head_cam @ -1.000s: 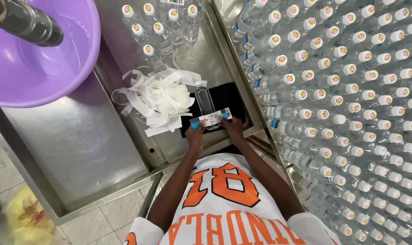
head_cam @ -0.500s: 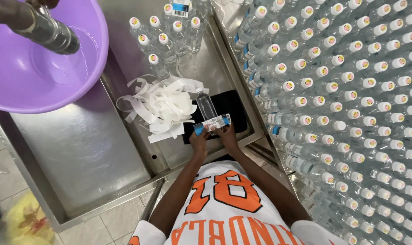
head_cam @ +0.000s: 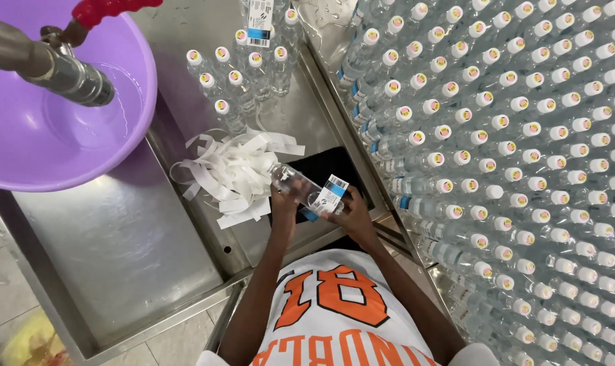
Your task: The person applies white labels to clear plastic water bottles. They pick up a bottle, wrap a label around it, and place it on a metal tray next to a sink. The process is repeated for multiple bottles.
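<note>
A clear plastic bottle (head_cam: 295,183) lies tilted across both hands, its far end pointing up and left. My left hand (head_cam: 284,205) grips its body from below. My right hand (head_cam: 351,211) holds the near end, fingers against a blue and white label (head_cam: 332,193) on the bottle. Both hands hover over a black mat (head_cam: 331,164). A heap of white paper backing strips (head_cam: 233,169) lies just left of the bottle.
A purple basin (head_cam: 43,135) holding water sits at the upper left under a metal tap (head_cam: 56,64) with a red handle. Several capped bottles (head_cam: 246,68) stand on the steel table (head_cam: 117,237). A dense field of capped bottles (head_cam: 524,169) fills the right side.
The bottle has swung from pointing straight away to tilted up and left. The label now sits at its near end under my right fingers. The view has shifted slightly.
</note>
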